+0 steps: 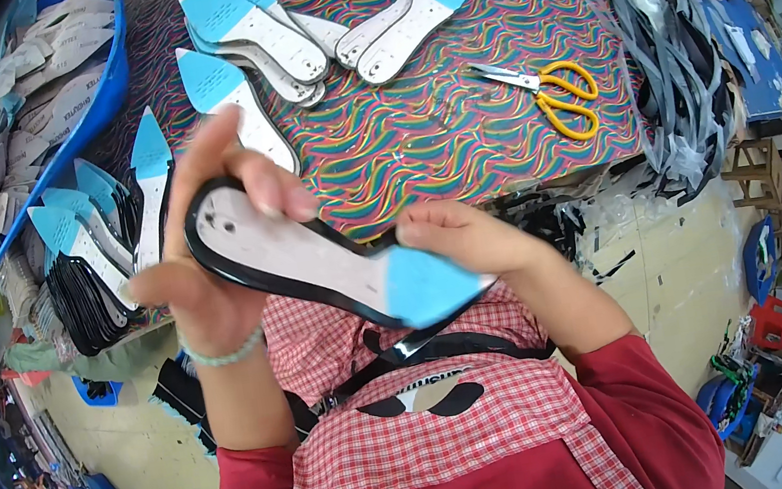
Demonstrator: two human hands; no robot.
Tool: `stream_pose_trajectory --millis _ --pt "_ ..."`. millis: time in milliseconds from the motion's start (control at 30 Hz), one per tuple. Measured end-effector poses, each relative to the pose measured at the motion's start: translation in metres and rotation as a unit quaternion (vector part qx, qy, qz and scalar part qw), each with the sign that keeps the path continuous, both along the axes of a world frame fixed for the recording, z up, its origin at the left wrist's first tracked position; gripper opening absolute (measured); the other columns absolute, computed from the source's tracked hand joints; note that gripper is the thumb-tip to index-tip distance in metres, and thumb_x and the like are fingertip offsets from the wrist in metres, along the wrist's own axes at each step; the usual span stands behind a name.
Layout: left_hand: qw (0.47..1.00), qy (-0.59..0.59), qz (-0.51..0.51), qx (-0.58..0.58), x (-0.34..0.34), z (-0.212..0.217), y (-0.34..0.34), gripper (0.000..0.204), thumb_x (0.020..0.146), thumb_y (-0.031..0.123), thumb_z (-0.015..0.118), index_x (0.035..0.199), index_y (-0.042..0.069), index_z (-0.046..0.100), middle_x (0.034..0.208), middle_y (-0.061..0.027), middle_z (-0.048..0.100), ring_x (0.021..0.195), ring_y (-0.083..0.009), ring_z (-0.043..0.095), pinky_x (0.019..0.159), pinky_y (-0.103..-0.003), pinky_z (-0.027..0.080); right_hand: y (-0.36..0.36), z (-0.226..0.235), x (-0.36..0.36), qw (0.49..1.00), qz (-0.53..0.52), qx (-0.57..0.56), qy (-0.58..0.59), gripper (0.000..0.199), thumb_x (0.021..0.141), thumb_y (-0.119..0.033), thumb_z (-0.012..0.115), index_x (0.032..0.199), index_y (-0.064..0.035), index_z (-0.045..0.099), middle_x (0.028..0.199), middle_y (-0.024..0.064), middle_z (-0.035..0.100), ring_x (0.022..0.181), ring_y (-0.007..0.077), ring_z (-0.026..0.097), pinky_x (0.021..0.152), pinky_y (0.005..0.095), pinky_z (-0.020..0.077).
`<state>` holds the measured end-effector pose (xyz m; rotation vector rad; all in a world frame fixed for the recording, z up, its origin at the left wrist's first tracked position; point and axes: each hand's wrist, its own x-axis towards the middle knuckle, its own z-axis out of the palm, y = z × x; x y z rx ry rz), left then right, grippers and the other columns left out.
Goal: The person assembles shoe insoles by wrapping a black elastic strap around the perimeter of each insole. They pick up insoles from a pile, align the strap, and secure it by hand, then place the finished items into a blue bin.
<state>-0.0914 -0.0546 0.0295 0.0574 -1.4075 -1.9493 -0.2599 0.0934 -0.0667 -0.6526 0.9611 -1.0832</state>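
Note:
A shoe insole (285, 245), white at the heel and light blue at the pointed toe, is tilted in front of my body. A glossy black band runs along its edge, and a dark strip hangs below the toe. My right hand (466, 238) grips the insole by the toe part, thumb on the near edge, other fingers partly hidden behind. Around the heel is my left hand (217, 230), its thumb and fingers spread, the heel against its palm; it is slightly blurred, with a beaded bracelet (224, 356) at the wrist.
Similar insoles lie on the patterned tablecloth (397, 147), beside yellow-handled scissors (551, 94). Black-edged insoles (84, 290) stand stacked at the left. A blue bin (103, 110) holds cut pieces. Tangled strips (674, 71) hang at the right table edge. Wooden stools (756, 180) stand beyond.

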Motion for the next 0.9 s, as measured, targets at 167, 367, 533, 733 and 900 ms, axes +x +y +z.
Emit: stream_pose_trajectory --millis 167,367,533,733,900 --pt "0.988 0.051 -0.146 -0.003 0.025 -0.014 -0.017 0.043 0.084 0.038 0.066 0.109 0.004 0.06 0.092 -0.0154 0.064 0.094 -0.038 0.064 0.083 -0.055 0.054 -0.007 0.027 -0.011 0.995 0.09 0.035 -0.02 0.018 0.095 -0.018 0.055 0.103 -0.003 0.062 0.084 -0.0029 0.061 0.069 0.0032 0.057 0.062 0.0187 0.0477" --pt "0.981 0.16 -0.096 0.058 0.053 0.013 -0.041 0.044 0.081 0.043 0.067 0.11 0.011 0.062 0.099 -0.0135 0.067 0.11 -0.0395 0.058 0.093 -0.063 0.044 -0.028 0.022 -0.03 0.998 -0.013 -0.048 0.03 0.022 0.093 -0.015 0.056 0.108 0.0004 0.063 0.088 0.0031 0.066 0.079 0.0102 0.063 0.072 0.0248 0.0522" --pt "0.834 -0.118 0.344 -0.416 0.122 0.015 -0.073 0.029 0.088 0.019 0.06 0.112 0.003 0.064 0.124 -0.0164 0.059 0.126 -0.0352 0.047 0.111 -0.051 0.025 -0.008 -0.01 -0.019 0.94 -0.089 -0.116 0.309 0.019 0.091 -0.015 0.058 0.102 -0.0009 0.065 0.092 0.0077 0.067 0.088 0.0181 0.064 0.076 0.0289 0.0494" --pt "0.523 -0.565 0.217 -0.6 0.174 -0.053 -0.061 0.035 0.082 0.005 0.064 0.117 0.007 0.063 0.126 -0.011 0.059 0.128 -0.0274 0.046 0.112 -0.047 0.018 0.018 -0.033 0.032 0.826 0.009 -0.252 0.503 0.034 0.077 -0.028 0.071 0.101 -0.0055 0.066 0.089 0.0076 0.063 0.086 0.0245 0.061 0.074 0.0372 0.0498" --pt "0.783 -0.427 0.271 -0.361 0.116 -0.063 -0.011 0.024 0.085 0.006 0.063 0.109 0.004 0.066 0.113 -0.0131 0.065 0.114 -0.0254 0.057 0.1 -0.038 0.04 0.009 -0.082 0.066 0.642 0.043 -0.216 0.735 0.032 0.075 -0.02 0.067 0.105 -0.009 0.064 0.087 0.0048 0.059 0.085 0.0245 0.056 0.072 0.0361 0.0466"
